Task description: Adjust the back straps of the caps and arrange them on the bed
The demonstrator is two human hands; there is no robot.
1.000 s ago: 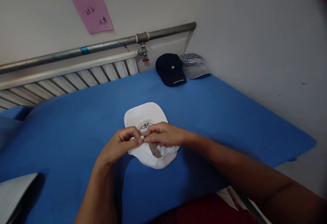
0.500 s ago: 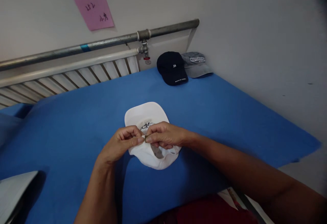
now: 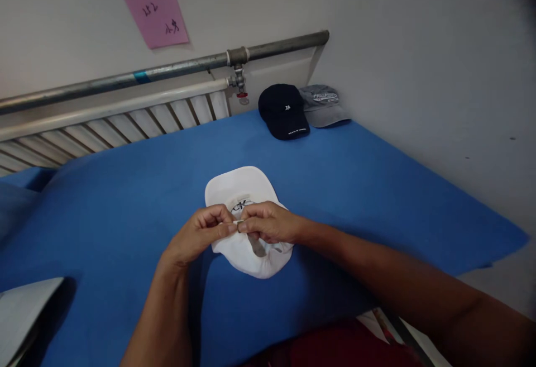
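Observation:
A white cap (image 3: 238, 185) with a dark logo lies on the blue cloth-covered surface (image 3: 355, 188), its brim pointing away from me. Both my hands meet over its back part. My left hand (image 3: 196, 236) is closed in a pinch, thumb and fingers on the cap's rear strap. My right hand (image 3: 268, 223) is also closed, fingertips pinching the small buckle on the same strap, touching the left fingertips. The strap itself is mostly hidden by the fingers.
A dark navy cap (image 3: 285, 111) and a grey cap (image 3: 323, 104) lie at the far right corner by the wall. A metal pipe (image 3: 167, 71) and a slatted radiator (image 3: 104, 132) run along the back. A pink paper (image 3: 153, 10) hangs on the wall. A grey object (image 3: 20, 317) sits at lower left.
The hands stay pinched together over the white cap's back. The view has shifted slightly; the cap and hands have hardly moved.

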